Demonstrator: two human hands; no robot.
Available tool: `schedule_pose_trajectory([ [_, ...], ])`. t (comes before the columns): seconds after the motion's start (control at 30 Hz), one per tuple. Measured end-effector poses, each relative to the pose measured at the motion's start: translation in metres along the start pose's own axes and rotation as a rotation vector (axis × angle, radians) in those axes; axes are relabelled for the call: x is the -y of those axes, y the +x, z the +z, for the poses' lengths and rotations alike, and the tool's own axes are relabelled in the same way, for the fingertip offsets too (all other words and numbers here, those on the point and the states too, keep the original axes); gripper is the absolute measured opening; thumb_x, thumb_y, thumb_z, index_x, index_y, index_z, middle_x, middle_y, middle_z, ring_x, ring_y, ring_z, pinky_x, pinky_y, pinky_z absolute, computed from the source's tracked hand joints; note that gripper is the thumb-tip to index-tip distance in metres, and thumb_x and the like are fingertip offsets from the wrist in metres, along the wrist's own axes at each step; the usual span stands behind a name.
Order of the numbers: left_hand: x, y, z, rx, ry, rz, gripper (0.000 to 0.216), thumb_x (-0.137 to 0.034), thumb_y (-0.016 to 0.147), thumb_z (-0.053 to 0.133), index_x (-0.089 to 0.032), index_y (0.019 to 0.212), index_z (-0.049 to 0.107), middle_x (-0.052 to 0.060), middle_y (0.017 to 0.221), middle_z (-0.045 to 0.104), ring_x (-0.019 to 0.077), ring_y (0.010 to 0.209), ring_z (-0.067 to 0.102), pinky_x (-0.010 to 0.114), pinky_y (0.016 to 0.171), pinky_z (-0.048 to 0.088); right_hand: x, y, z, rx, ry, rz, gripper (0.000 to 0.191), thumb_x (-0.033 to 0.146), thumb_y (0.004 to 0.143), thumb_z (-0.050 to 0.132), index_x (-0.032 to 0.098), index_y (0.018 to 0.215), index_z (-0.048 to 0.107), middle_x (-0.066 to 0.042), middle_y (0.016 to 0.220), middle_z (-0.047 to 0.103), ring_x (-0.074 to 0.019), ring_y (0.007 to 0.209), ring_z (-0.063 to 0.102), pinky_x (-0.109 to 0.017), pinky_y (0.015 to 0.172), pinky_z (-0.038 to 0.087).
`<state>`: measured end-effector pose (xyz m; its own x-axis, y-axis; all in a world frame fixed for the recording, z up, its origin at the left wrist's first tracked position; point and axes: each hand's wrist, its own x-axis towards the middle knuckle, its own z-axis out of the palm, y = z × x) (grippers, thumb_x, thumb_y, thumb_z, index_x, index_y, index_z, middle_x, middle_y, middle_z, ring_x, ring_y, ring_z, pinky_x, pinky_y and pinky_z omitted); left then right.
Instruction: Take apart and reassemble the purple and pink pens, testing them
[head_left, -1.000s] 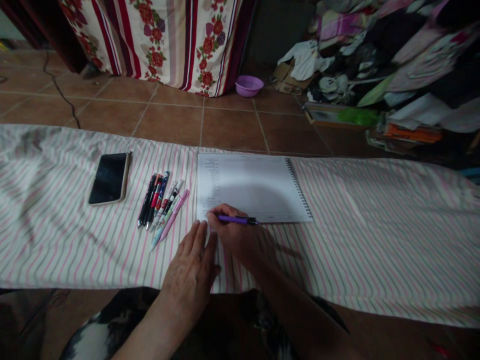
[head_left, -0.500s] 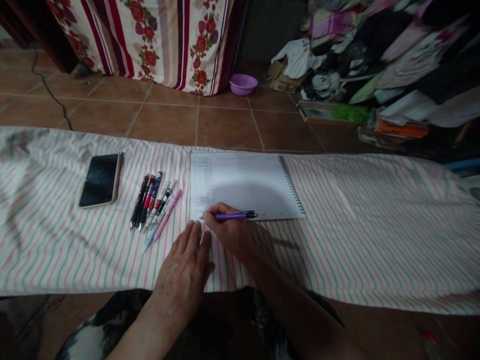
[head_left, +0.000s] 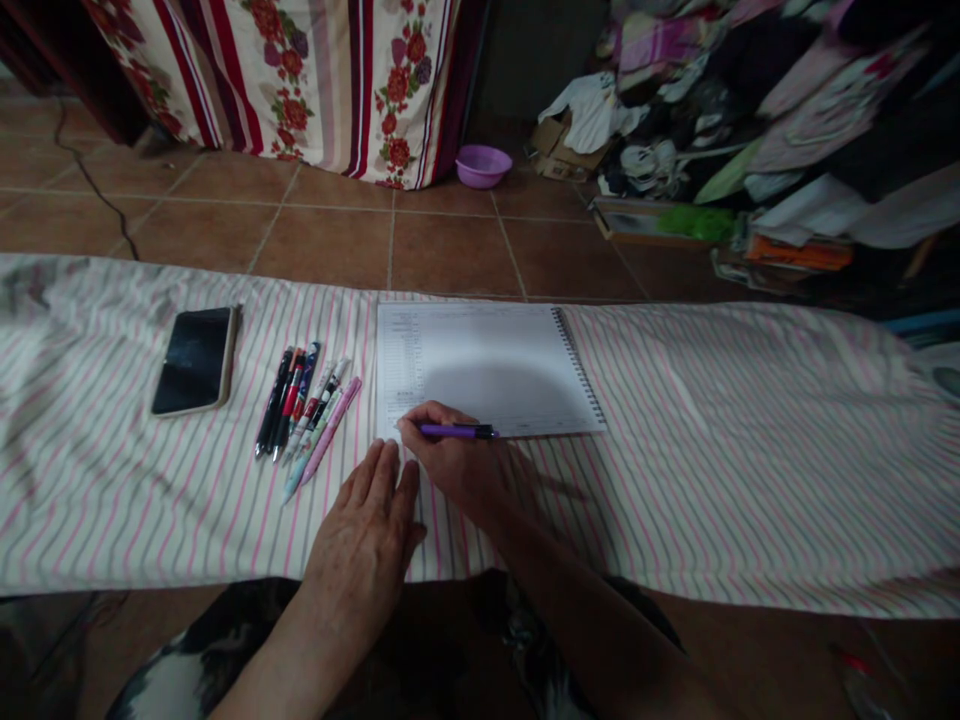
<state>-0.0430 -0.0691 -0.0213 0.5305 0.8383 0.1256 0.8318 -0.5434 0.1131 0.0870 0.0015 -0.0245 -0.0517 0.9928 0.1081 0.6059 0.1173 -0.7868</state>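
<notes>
A spiral notebook (head_left: 495, 365) lies open to a printed page, with its coil along the right side and small text down the left. My right hand (head_left: 457, 465) grips a purple pen (head_left: 448, 431), its tip at the page's lower left corner. The pen's rear end points right. My left hand (head_left: 367, 525) rests flat, fingers stretched out, its fingertips at the notebook's lower left edge. Left of the notebook lies a bunch of several pens (head_left: 307, 415), side by side, in black, red, white and pink.
A striped cloth (head_left: 712, 450) covers the surface under everything. At the left lies a dark-screened phone (head_left: 195, 362). Beyond, a purple basin (head_left: 484, 167) stands on the tiled floor (head_left: 322, 235) beside a flowered curtain (head_left: 322, 80). Clothes and shoes (head_left: 652, 168) are heaped at the back right.
My right hand and the purple pen have shifted slightly left along the notebook's lower edge. My left hand stays flat in about the same place. The whole view has drifted a little.
</notes>
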Motion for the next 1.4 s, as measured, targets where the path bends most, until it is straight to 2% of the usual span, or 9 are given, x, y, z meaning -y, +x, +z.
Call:
schedule_pose_trajectory([
  [0.17,0.0,0.001,-0.002,0.006,0.031,0.006,0.053,-0.021,0.077,0.057,-0.004,0.125,0.043,0.029,0.128,0.047,0.0383,0.123,0.041,0.049,0.093,0.046,-0.003,0.001,0.0,0.035,0.038,0.001,0.012,0.022,0.074,0.052,0.02,0.064,0.057,0.003,0.06,0.06,-0.0108,0.058,0.054,-0.021,0.06,0.042],
  [0.33,-0.001,0.001,-0.001,-0.009,0.041,0.006,0.052,-0.022,0.077,0.058,-0.003,0.124,0.045,0.03,0.128,0.047,0.0386,0.123,0.041,0.049,0.093,0.046,-0.004,0.001,0.0,-0.009,0.024,-0.01,0.013,0.022,0.076,0.051,0.021,0.064,0.057,0.002,0.062,0.061,-0.0112,0.06,0.054,-0.022,0.062,0.042],
  [0.47,-0.001,0.002,-0.001,-0.008,0.03,0.01,0.05,-0.021,0.078,0.056,-0.003,0.124,0.044,0.03,0.127,0.048,0.0383,0.123,0.041,0.05,0.093,0.045,-0.006,0.002,0.001,0.039,0.068,0.006,0.012,0.022,0.073,0.054,0.021,0.062,0.056,0.003,0.059,0.058,-0.0107,0.057,0.053,-0.022,0.059,0.041],
  [0.63,0.0,0.001,-0.004,-0.009,0.02,0.013,0.048,-0.021,0.079,0.054,-0.005,0.123,0.045,0.029,0.128,0.048,0.0376,0.123,0.042,0.05,0.093,0.046,-0.01,0.002,0.001,0.001,0.204,0.098,0.011,0.026,0.074,0.053,0.02,0.065,0.055,0.004,0.058,0.056,-0.0101,0.054,0.051,-0.021,0.055,0.041],
  [0.83,0.001,0.0,-0.003,-0.033,0.033,0.027,0.047,-0.02,0.08,0.053,-0.003,0.123,0.045,0.03,0.126,0.048,0.0385,0.122,0.043,0.05,0.092,0.046,-0.01,0.001,0.001,-0.027,0.238,0.068,0.013,0.029,0.078,0.051,0.021,0.07,0.057,0.003,0.062,0.057,-0.011,0.059,0.053,-0.022,0.059,0.043],
  [1.03,0.0,-0.001,-0.003,-0.034,0.021,0.006,0.046,-0.021,0.082,0.051,-0.005,0.124,0.045,0.029,0.127,0.048,0.0369,0.124,0.041,0.049,0.092,0.046,-0.007,0.002,-0.008,0.009,0.35,0.045,0.015,0.033,0.079,0.053,0.02,0.082,0.059,0.002,0.069,0.06,-0.0106,0.062,0.055,-0.021,0.059,0.045],
  [1.2,0.002,-0.002,-0.005,-0.058,0.048,-0.008,0.042,-0.026,0.084,0.049,-0.007,0.121,0.047,0.026,0.127,0.05,0.0348,0.124,0.041,0.047,0.092,0.047,0.001,-0.004,-0.012,0.042,0.198,0.041,0.014,0.029,0.08,0.051,0.02,0.086,0.061,0.001,0.073,0.063,-0.0111,0.065,0.058,-0.022,0.065,0.046],
  [1.4,0.004,-0.004,-0.005,-0.061,0.058,-0.008,0.043,-0.028,0.084,0.05,-0.007,0.121,0.048,0.026,0.128,0.049,0.0345,0.122,0.044,0.046,0.091,0.048,0.005,-0.006,-0.011,0.064,0.063,-0.029,0.012,0.025,0.08,0.051,0.021,0.077,0.061,0.003,0.068,0.064,-0.009,0.062,0.058,-0.019,0.062,0.044],
])
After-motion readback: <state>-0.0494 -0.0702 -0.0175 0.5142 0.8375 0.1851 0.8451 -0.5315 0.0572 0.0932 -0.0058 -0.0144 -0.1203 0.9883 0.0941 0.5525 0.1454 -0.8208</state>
